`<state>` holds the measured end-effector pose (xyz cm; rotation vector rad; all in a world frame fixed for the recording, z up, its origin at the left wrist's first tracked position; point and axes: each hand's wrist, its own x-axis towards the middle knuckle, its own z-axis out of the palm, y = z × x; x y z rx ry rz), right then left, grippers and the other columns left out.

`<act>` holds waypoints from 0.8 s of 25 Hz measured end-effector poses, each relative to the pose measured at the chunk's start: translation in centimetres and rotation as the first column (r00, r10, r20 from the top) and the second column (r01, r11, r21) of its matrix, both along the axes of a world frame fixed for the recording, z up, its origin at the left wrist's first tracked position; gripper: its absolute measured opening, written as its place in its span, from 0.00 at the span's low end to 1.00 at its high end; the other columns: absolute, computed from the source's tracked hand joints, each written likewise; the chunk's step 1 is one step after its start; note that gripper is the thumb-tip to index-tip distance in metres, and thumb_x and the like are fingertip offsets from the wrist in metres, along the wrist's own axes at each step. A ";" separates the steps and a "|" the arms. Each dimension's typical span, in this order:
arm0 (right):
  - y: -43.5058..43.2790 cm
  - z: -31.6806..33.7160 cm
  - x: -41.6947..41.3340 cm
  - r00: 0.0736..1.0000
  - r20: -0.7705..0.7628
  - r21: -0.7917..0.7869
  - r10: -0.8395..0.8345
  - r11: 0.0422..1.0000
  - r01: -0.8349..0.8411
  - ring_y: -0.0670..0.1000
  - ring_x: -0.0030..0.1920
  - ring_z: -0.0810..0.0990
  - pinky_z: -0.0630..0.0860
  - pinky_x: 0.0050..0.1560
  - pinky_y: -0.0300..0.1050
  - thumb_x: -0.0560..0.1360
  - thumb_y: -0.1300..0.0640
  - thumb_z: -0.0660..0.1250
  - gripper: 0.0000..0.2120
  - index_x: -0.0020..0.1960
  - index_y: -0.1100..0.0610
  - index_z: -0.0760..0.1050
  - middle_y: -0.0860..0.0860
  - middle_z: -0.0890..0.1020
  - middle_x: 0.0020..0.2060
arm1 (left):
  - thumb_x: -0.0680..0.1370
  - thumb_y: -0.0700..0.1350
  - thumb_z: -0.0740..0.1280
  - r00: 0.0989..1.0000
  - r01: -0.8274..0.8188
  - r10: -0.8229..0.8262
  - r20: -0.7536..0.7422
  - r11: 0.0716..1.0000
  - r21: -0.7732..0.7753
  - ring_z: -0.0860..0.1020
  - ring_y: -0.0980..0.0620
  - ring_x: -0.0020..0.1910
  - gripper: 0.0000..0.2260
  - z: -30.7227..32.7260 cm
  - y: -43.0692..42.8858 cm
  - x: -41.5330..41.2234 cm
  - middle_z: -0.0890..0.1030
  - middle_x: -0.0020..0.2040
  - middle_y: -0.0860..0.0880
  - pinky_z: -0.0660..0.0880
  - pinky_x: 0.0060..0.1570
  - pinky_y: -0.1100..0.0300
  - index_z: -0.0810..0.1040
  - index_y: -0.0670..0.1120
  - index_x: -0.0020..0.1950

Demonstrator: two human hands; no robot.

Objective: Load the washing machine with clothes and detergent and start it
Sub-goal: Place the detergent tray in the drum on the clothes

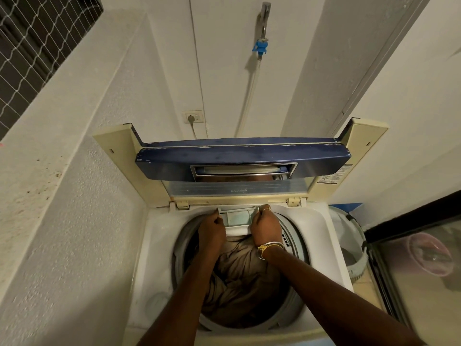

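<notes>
**A:** What sort of room is it?

**B:** A narrow nook with rough white walls. There's a netted window (37, 33) up on the left and a glass door (411, 258) on the right. On the back wall are 1 tap (264, 13) with a hose (249, 96) hanging from it, and 1 socket (192, 117) with a plug in it.

**A:** And the washing machine (154, 245)?

**B:** 1 white top-loader. Its blue lid (244, 158) is folded up against the back wall. Tan clothes (239, 278) fill the drum.

**A:** Where's the detergent drawer (238, 217)?

**B:** At the back rim of the drum opening, just below the lid hinge. Its long axis runs left to right and its open compartment faces up.

**A:** And the hands?

**B:** 2, both on it. The left hand (212, 232) grips the drawer's left end with its fingers curled. The right hand (265, 228) grips the right end the same way, and there are bangles on that wrist.

**A:** Anything else?

**B:** 1 pale laundry basket (354, 245), just beside the machine on the right.
</notes>
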<state>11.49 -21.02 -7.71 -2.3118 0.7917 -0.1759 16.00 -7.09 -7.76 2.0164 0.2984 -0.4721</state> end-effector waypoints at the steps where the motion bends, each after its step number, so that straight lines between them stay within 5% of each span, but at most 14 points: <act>1: 0.0 0.2 0.0 1.000 -0.003 -0.007 -0.001 1.000 0.001 0.50 0.35 0.73 0.68 0.39 0.41 0.81 0.55 0.57 0.09 0.50 0.58 0.72 0.50 0.75 0.35 | 0.84 0.44 0.59 1.000 -0.009 0.009 -0.017 1.000 -0.008 0.75 0.56 0.47 0.18 0.1 0.1 0.4 0.77 0.67 0.44 0.72 0.46 0.65 0.70 0.45 0.74; 3: 0.0 0.5 0.0 1.000 -0.019 -0.021 0.000 1.000 -0.001 0.50 0.35 0.73 0.67 0.39 0.41 0.81 0.55 0.57 0.08 0.50 0.58 0.72 0.50 0.75 0.35 | 0.83 0.44 0.60 0.999 -0.035 0.034 -0.026 0.999 -0.039 0.74 0.57 0.46 0.18 0.1 0.1 0.5 0.77 0.67 0.45 0.71 0.46 0.64 0.70 0.45 0.73; 8: 0.0 0.4 -0.3 1.000 0.001 0.019 0.007 1.000 -0.008 0.51 0.37 0.78 0.70 0.38 0.41 0.82 0.53 0.56 0.10 0.49 0.57 0.72 0.50 0.78 0.35 | 0.83 0.45 0.60 0.992 -0.099 0.104 0.066 0.992 -0.083 0.73 0.48 0.68 0.18 -0.2 -0.4 -1.5 0.74 0.70 0.46 0.68 0.63 0.59 0.71 0.46 0.73; 20: 0.0 -0.4 -0.1 1.000 0.024 0.023 -0.012 1.000 0.012 0.49 0.34 0.73 0.66 0.38 0.40 0.82 0.55 0.57 0.07 0.50 0.56 0.70 0.49 0.76 0.36 | 0.82 0.46 0.63 0.970 -0.190 0.205 0.135 0.975 -0.113 0.76 0.48 0.65 0.16 -1.6 -0.9 -2.2 0.79 0.65 0.45 0.71 0.64 0.56 0.76 0.44 0.69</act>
